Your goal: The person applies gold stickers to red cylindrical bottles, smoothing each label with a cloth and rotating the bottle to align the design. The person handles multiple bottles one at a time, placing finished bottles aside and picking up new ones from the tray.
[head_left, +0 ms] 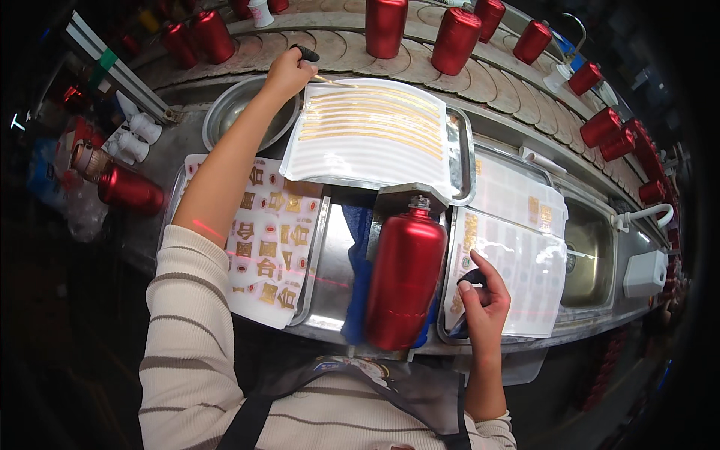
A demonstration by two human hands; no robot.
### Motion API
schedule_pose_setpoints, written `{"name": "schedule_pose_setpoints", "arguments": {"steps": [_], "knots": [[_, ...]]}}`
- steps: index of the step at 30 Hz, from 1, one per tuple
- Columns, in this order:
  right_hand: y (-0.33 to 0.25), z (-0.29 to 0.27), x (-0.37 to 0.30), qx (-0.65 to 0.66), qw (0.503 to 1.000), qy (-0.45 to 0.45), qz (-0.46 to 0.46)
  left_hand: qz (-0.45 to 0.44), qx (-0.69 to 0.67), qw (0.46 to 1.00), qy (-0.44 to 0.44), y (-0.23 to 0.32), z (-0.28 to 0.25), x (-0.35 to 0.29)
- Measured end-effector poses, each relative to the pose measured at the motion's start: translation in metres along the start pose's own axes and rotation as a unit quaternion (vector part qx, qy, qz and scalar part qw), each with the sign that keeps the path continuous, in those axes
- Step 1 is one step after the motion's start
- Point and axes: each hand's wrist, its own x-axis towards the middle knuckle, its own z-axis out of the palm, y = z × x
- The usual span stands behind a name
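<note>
Your left arm is extended far across the scene, bare from the elbow, with a striped sleeve covering the upper arm. Your left hand (289,73) sits at the far left, fingers curled shut around a dark-tipped slender object, knuckles facing up. Your right arm comes in from the near edge, forearm upright and bare, sleeve cuff at the near right. Your right hand (482,296) is held near, to the right of centre, fingers bent inward and closed on a small dark object, thumb pressed against it.
</note>
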Motion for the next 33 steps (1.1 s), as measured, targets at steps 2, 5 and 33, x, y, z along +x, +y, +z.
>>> {"name": "schedule_pose_setpoints", "arguments": {"steps": [2, 5, 33], "knots": [[0.000, 0.000, -0.001, 0.003, 1.000, -0.003, 0.004, -0.020, -0.055, 0.998, -0.028, 0.001, -0.005, 0.002], [-0.003, -0.001, 0.004, -0.004, 1.000, 0.014, -0.017, -0.036, -0.158, 0.985, -0.063, 0.048, -0.005, -0.007], [-0.076, -0.035, -0.044, -0.011, 0.977, -0.210, -0.024, -0.090, -0.407, 0.867, -0.272, 0.264, -0.023, -0.311]]}}
